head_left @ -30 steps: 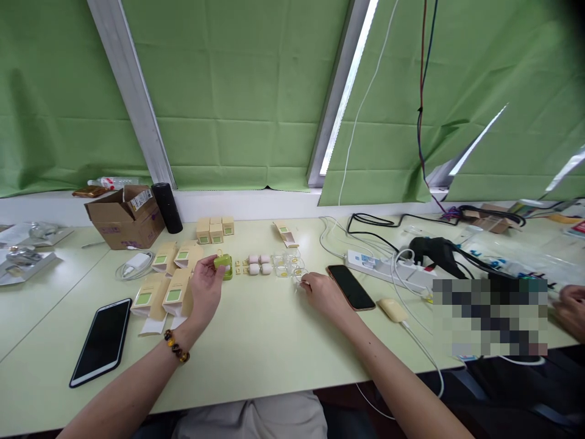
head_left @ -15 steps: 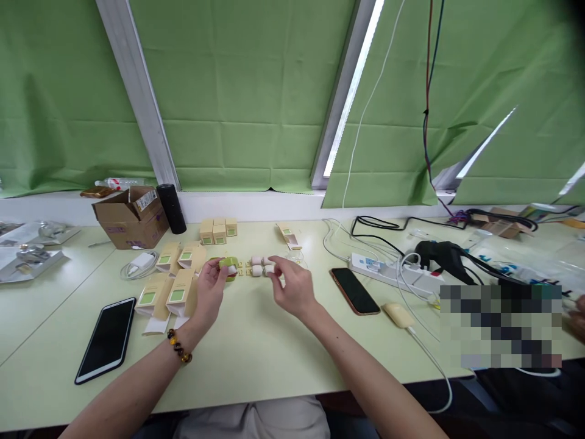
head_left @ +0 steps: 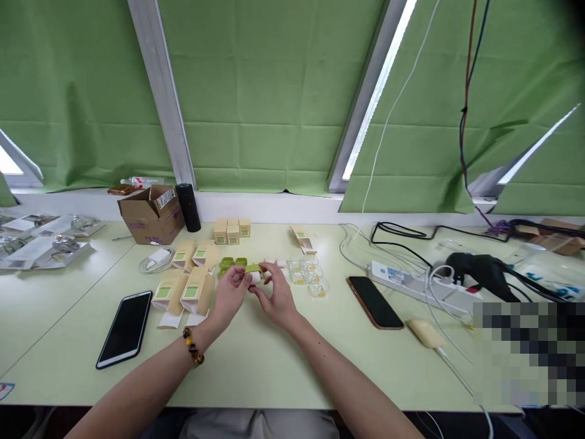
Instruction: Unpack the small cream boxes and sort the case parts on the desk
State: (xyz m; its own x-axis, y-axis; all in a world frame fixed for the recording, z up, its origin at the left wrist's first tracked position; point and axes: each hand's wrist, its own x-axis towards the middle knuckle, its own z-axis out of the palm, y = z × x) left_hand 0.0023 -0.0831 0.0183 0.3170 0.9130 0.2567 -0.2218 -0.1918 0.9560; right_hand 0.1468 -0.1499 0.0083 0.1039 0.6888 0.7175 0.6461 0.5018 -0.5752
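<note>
Between both hands, above the table, is a small piece with a green square part and a white rounded part (head_left: 255, 276); what exactly it is I cannot make out. My left hand (head_left: 232, 294) pinches it from the left, fingers closed. From the right, my right hand (head_left: 278, 299) closes thumb and fingers on the same piece. Several green square cups (head_left: 234, 263) stand just behind my left hand. Pale pink cylinders (head_left: 278, 263) are partly hidden behind my right hand. To its right, clear cups with yellow marks (head_left: 309, 272) sit grouped together.
Several beige boxes with green labels (head_left: 197, 292) stand at left, smaller ones (head_left: 232, 231) farther back. A phone (head_left: 124, 329) lies left, another phone (head_left: 375, 302) right. Beyond it are a power strip (head_left: 423, 286) and cables. A cardboard box (head_left: 153, 216) and black cylinder (head_left: 188, 207) stand behind.
My right hand has left the pale cylinders and joined my left hand on the green-and-white piece. The clear cups now show more fully. The whole view has shifted, putting things farther right.
</note>
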